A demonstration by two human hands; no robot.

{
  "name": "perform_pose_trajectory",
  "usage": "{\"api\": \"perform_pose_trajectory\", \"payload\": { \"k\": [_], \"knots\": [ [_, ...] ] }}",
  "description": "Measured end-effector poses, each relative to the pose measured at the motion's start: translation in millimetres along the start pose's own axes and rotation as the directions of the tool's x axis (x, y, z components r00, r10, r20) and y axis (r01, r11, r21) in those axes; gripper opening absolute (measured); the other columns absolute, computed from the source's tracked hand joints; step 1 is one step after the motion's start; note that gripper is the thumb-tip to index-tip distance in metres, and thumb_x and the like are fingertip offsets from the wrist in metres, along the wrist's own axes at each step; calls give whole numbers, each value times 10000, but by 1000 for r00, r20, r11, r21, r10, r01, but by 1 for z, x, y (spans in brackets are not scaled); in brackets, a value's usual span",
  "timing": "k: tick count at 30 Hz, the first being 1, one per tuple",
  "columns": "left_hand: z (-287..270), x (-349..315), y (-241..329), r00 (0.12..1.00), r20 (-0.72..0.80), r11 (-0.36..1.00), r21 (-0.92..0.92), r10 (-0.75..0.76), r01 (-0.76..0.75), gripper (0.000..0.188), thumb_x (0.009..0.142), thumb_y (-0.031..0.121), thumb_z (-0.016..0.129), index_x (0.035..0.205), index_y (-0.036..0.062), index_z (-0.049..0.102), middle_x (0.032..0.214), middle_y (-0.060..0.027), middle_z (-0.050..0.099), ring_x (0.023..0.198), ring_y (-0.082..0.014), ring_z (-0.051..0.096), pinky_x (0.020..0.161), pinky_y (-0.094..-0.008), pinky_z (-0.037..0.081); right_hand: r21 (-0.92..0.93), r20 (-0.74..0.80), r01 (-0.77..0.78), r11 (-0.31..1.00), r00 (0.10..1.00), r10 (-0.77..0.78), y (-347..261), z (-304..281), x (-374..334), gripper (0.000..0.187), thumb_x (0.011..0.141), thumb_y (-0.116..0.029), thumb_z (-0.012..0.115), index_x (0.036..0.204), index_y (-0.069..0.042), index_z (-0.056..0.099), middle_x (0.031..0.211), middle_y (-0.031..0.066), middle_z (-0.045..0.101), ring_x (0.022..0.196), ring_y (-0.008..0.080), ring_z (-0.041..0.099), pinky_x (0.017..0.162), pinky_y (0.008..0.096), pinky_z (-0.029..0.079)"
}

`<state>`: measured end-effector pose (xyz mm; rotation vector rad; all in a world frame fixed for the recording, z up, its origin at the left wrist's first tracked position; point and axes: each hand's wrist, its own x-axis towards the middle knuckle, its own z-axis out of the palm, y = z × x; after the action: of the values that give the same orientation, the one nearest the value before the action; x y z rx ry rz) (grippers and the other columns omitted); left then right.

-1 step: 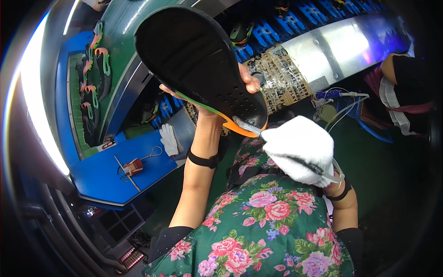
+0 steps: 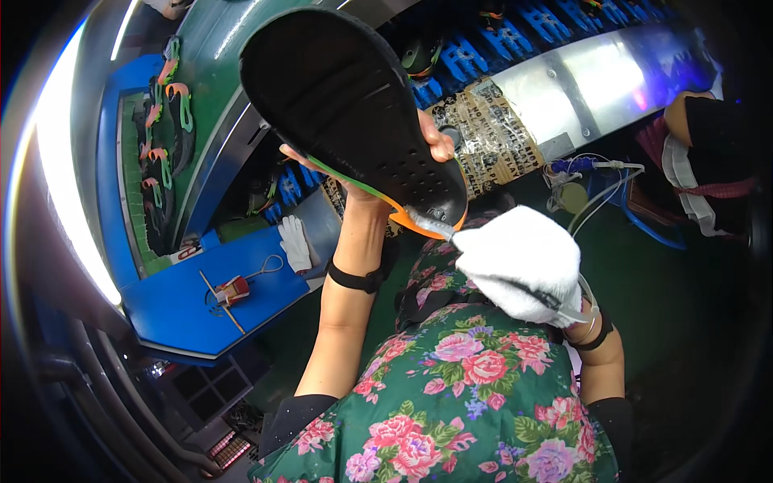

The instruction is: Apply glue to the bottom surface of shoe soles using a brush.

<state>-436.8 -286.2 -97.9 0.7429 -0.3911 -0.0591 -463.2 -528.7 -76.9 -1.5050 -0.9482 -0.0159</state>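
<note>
My left hand (image 2: 436, 138) grips a shoe sole (image 2: 330, 88) up in front of me, its fingers curled round the edge near the narrower end. The sole's broad face is black with several small holes, and green and orange run along its side. My right hand (image 2: 522, 264) is wrapped in a white fuzzy glove or cloth that hides its fingers. From it sticks a slim tool with a flat greyish tip (image 2: 427, 223), which lies against the sole's rim at the orange end. Whether the tip is a brush or a blade I cannot tell.
A blue bench (image 2: 173, 310) at the left carries a wooden stick, a red block and a wire loop. Near it lies a white glove (image 2: 295, 243). Colourful shoe parts (image 2: 165, 137) line a green conveyor. Cardboard (image 2: 483, 137) covers part of the metal ledge, beside blue racks (image 2: 507, 44).
The sole has shifted very slightly to the right. My right hand and the tool tip have moved a little along the sole's rim.
</note>
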Motion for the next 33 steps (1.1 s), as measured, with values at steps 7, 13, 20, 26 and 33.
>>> {"api": "perform_pose_trajectory", "payload": {
  "k": [7,13,20,26,33],
  "knots": [
    [-1,-3,-2,988,-133,992,-102,-83,70,1245,647,1044,399,1091,-102,596,1007,-219,647,867,-317,667,878,-465,497,50,62,99,994,993,-103,-2,2,1,375,749,-16,819,1105,-128,781,1058,69,778,889,240,736,793,338,578],
    [-3,-3,-1,965,-215,986,-105,-152,132,1320,626,1069,360,1258,-74,548,1012,-257,645,861,-349,671,840,-489,526,-87,-105,-46,995,994,36,3,1,2,211,715,22,826,901,-61,772,937,129,769,812,279,732,729,357,579],
    [-11,-4,-10,904,-259,940,-123,-340,319,1326,655,1040,354,1431,-29,472,1063,-281,670,897,-366,717,785,-481,621,433,40,-267,861,960,278,26,2,-4,194,726,42,803,896,-49,779,935,121,777,826,246,738,737,343,579],
    [-17,2,-6,858,-132,862,-190,-497,470,1236,723,972,380,1445,-27,478,1098,-305,686,914,-365,754,773,-458,659,49,110,86,995,990,-91,23,-3,2,282,744,-21,812,1020,-75,783,1004,105,768,838,261,719,725,349,566],
    [-23,2,-2,805,-75,796,-223,-589,562,1100,796,881,456,1438,-12,482,1093,-279,695,885,-363,756,740,-472,668,182,114,3,983,993,-24,29,-7,10,276,742,-44,838,1013,-69,795,981,104,774,825,263,728,734,360,576]
  ]
}}
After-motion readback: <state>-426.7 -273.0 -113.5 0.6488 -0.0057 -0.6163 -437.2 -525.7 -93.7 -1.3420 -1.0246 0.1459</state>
